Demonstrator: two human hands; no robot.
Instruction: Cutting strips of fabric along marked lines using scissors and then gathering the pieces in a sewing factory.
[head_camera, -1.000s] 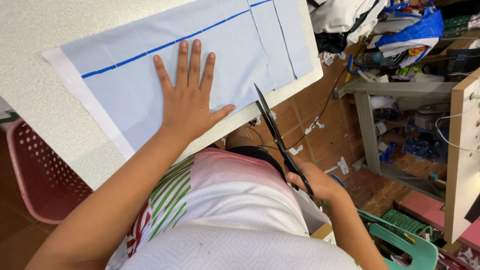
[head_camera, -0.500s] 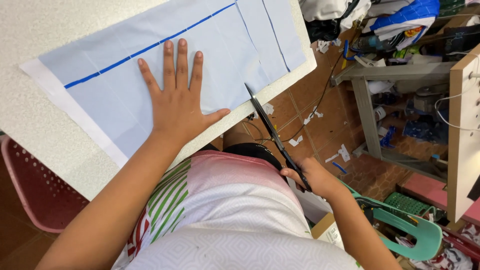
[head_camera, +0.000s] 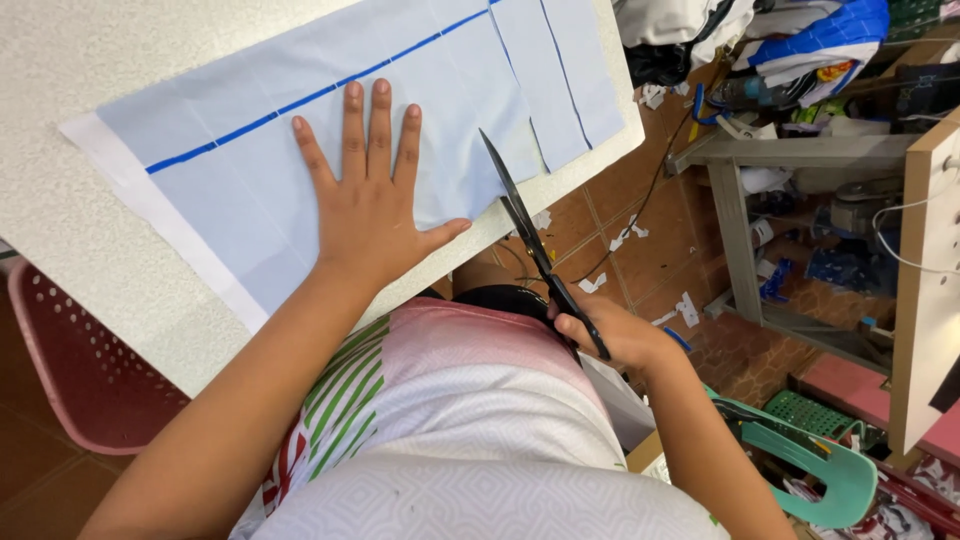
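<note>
A: Left hand (head_camera: 370, 215)?
B: Fingers spread, pressed flat on the cloth (head_camera: 250, 170), centre-left of frame, on the white surface (head_camera: 60, 230).
A: Cloth handling?
B: Judged thin, limp, apt to slide; pin it beside the cut. Long axis lower left to upper right.
A: Right hand (head_camera: 615, 335)?
B: Gripping black scissors (head_camera: 535, 250), blades slightly parted, tips pointing up-left at the cloth's edge.

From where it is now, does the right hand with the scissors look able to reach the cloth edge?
Probably yes: the right hand holds the scissors, whose tips already meet the cloth at the table edge, with nothing between.
</note>
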